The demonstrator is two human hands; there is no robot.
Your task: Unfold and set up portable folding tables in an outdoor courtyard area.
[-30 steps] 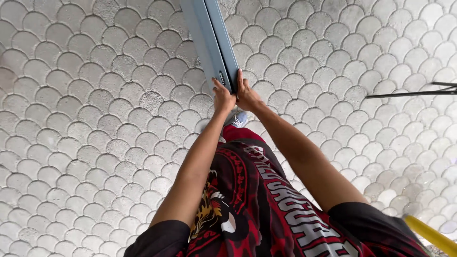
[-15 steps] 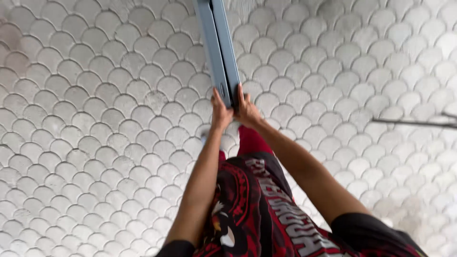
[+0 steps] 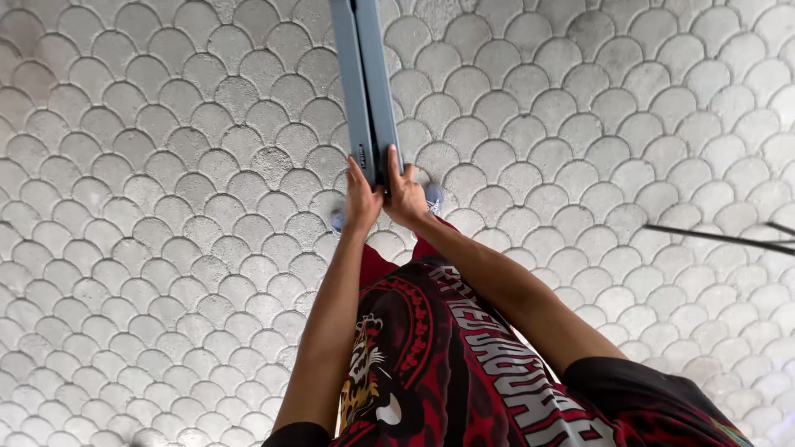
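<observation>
I stand on pale paving stamped in a fish-scale pattern and look straight down. A long grey-blue bar, made of two flat strips side by side, runs from my hands up past the top edge. My left hand grips its near end from the left. My right hand grips the same end from the right, fingers laid along the strip. Both arms reach forward over my red and black patterned shirt.
The scale-pattern paving fills the whole view. My pale shoes show just past my hands. A thin dark rod lies across the ground at the right edge.
The bar has swung from a slant to nearly upright in view. My hands have stayed on its near end, and the view has shifted a little.
</observation>
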